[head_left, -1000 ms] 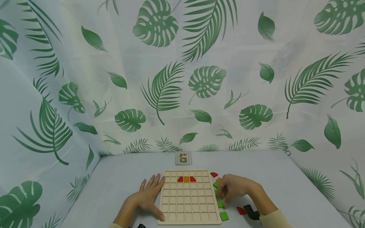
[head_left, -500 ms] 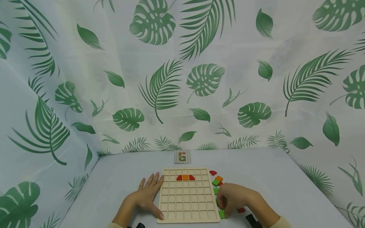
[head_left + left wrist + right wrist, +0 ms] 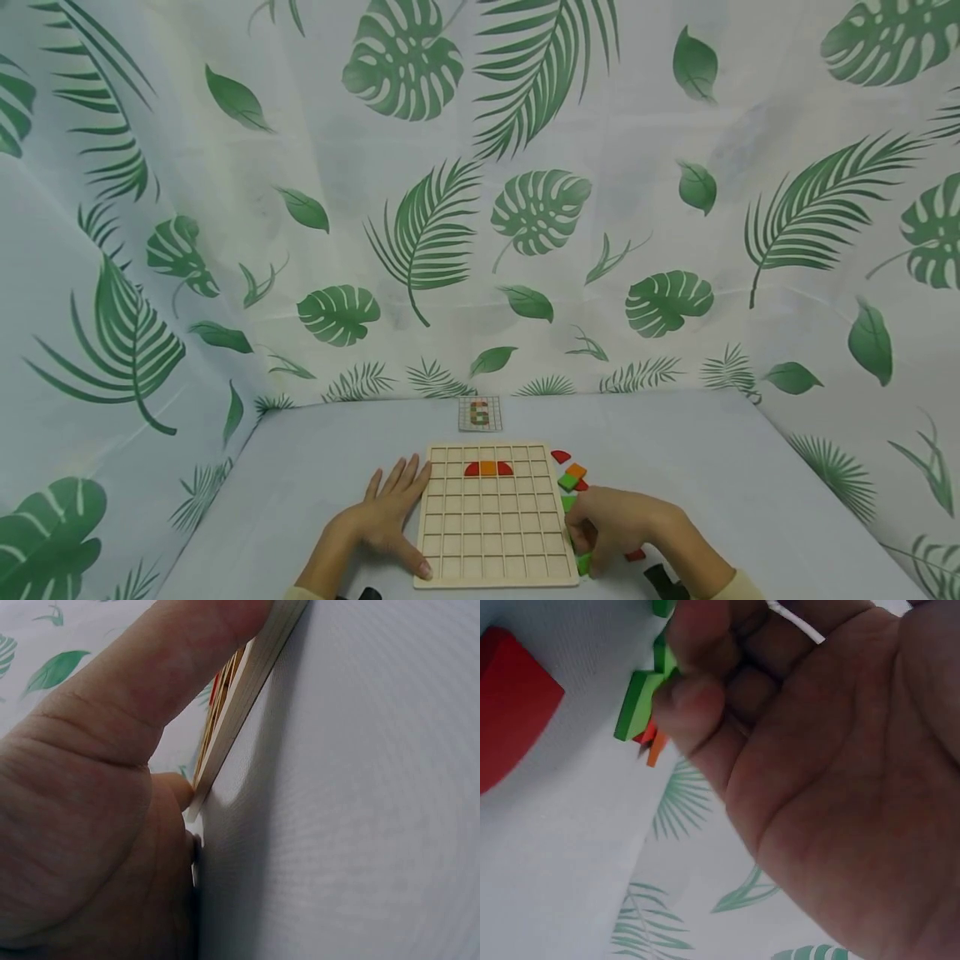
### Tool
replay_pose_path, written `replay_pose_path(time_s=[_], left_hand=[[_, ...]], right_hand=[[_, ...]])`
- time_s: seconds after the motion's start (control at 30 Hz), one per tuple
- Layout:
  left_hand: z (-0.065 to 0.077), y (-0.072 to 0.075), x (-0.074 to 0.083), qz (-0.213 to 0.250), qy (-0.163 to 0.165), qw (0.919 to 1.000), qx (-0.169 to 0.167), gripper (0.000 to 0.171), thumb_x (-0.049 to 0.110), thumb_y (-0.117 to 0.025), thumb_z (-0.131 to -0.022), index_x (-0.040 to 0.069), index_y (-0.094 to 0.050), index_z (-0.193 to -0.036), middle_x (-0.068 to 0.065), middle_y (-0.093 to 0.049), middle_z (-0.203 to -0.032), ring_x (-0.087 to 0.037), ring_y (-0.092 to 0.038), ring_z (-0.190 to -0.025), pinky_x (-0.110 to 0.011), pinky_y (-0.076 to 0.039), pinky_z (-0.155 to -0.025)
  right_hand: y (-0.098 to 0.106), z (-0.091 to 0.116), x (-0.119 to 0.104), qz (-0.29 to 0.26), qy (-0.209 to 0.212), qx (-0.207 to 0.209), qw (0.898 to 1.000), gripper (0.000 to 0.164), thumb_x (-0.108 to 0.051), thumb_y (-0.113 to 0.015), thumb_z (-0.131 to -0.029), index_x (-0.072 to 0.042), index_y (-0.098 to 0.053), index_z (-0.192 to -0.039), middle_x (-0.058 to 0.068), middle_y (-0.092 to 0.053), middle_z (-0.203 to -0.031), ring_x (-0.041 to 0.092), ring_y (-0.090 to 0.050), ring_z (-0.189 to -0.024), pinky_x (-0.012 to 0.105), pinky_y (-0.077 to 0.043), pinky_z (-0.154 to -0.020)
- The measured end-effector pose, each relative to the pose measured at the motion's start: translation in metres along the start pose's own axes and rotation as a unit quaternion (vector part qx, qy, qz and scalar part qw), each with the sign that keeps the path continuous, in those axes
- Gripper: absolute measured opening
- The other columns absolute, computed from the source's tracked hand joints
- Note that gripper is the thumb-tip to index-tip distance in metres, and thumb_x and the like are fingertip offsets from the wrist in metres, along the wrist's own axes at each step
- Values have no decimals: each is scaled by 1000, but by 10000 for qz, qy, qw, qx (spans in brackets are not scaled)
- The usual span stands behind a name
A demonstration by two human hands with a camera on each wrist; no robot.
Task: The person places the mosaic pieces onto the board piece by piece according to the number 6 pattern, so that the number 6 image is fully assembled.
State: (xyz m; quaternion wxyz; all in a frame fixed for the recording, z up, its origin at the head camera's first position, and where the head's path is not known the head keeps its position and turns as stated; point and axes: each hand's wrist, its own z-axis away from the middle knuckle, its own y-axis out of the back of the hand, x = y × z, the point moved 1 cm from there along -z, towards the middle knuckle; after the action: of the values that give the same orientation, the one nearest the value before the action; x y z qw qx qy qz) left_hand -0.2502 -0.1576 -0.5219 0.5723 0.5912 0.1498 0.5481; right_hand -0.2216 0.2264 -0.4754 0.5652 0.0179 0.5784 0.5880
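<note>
While green tiles (image 3: 583,565) lie partly beneath it, the right hand (image 3: 618,523) curls; grip unclear.

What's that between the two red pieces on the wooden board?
An orange square lies between the left red piece and the right red piece, all three in one row of the board; the head view shows this.

The square-gridded board (image 3: 495,533) is showing pale wood, and at twelve o'clock from its centre an orange square (image 3: 488,468) is interrupting two red tiles (image 3: 506,469). Farther toward twelve, a gridded card (image 3: 479,414) is bearing a red, orange and green figure. At two o'clock, a red quarter-circle (image 3: 560,456), an orange tile (image 3: 577,471) and a green tile (image 3: 567,482) are showing; at four, another tile (image 3: 584,564) is showing green. Behind, a white backdrop (image 3: 465,142) is displaying green leaves.
</note>
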Motion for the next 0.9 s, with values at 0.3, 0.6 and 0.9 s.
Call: replay_pose_path(time_s=[0.3,0.6,0.9], left_hand=[[1,0,0,-117,43,9999,-3,152,72,-91,-57,13,-6,-168,-20,5,-175,-44,6,-162,-73,6,-123],[1,0,-1,-45,67,10000,-9,153,75,-90,-56,14,-6,-169,-19,5,-175,-43,7,-162,-72,7,-124],[0,0,-2,-18,8,10000,2,153,75,-90,-56,14,-6,-168,-19,5,-175,-44,7,-162,-73,8,-123]], right_hand=[[19,-11,-8,-357,1721,985,9795,15,-2,-75,-90,-16,-75,-95,-6,-70,-87,-1,-59,-76,22,-57,-67],[30,-30,-22,-121,2173,2214,9506,26,-5,-68,-99,-18,-75,-121,1,-70,-104,9,-62,-77,23,-56,-68],[33,-43,-39,74,2032,2502,9466,32,0,-75,-93,-18,-75,-119,-1,-68,-107,8,-63,-88,25,-59,-78]])
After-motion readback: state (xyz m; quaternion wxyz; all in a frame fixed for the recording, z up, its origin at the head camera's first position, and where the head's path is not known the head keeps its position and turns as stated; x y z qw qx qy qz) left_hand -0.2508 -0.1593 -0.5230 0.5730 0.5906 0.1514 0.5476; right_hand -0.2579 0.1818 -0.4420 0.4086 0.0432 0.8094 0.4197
